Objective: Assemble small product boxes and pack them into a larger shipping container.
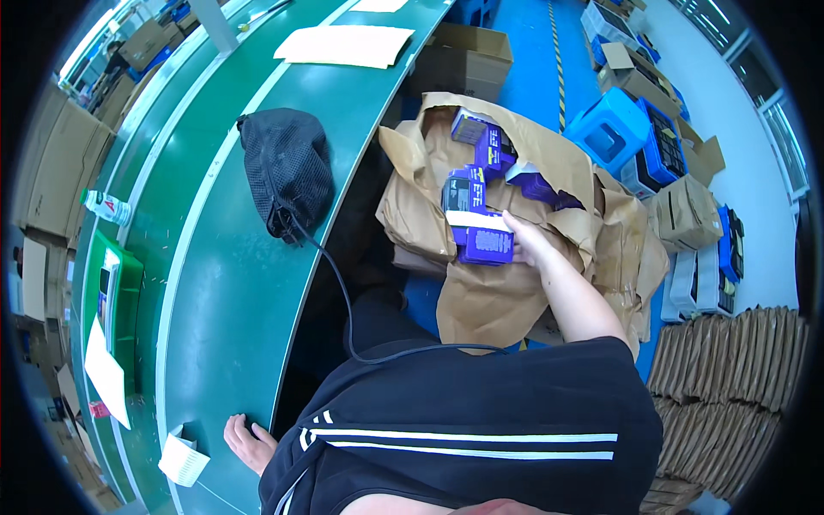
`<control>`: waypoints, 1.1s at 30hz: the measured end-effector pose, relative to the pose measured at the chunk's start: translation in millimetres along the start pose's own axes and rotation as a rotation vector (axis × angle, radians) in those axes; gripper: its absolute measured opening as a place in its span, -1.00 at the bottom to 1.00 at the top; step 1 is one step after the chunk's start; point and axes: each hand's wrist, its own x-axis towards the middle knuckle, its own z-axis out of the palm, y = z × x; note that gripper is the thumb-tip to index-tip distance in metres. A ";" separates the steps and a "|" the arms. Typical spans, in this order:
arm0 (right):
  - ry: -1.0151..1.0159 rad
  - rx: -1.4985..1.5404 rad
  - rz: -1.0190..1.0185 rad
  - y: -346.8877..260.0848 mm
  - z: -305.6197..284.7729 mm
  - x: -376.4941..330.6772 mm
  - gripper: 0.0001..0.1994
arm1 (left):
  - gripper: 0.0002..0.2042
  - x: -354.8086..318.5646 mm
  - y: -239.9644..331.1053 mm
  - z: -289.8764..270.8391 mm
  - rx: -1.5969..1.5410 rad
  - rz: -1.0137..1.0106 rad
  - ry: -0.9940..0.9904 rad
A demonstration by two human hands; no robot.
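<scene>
My right hand reaches into an open brown paper wrapping and grips the near end of a stack of flat purple cartons. A white band runs across that stack. Beyond it in the paper lie more purple cartons, and some purple ones to the right are partly covered by a paper flap. My left hand rests on the edge of the green table, fingers apart and holding nothing. Close to it stands a small white folded carton.
A black mesh bag sits on the table, its dark cable running across my lap. Farther off are white sheets and a cardboard box. Blue crates and stacked brown paper bundles stand at the right; a green bin is left.
</scene>
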 end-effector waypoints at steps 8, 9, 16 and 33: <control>-0.155 0.724 0.380 3.4 22.1 3.7 -0.43 | -0.68 -1.5 -2.5 -5.6 -0.034 0.079 0.051; -0.178 0.778 0.392 2.4 16.8 -0.3 -0.45 | -0.69 0.8 -0.8 -6.8 -0.093 0.111 0.045; -0.104 0.657 0.244 -0.4 16.2 15.2 -0.48 | -0.69 2.2 10.8 -16.3 -0.116 0.125 0.085; -0.909 0.442 -0.556 -317.5 135.1 -105.3 -0.11 | -0.43 115.2 16.6 -47.1 -1.044 0.280 -0.084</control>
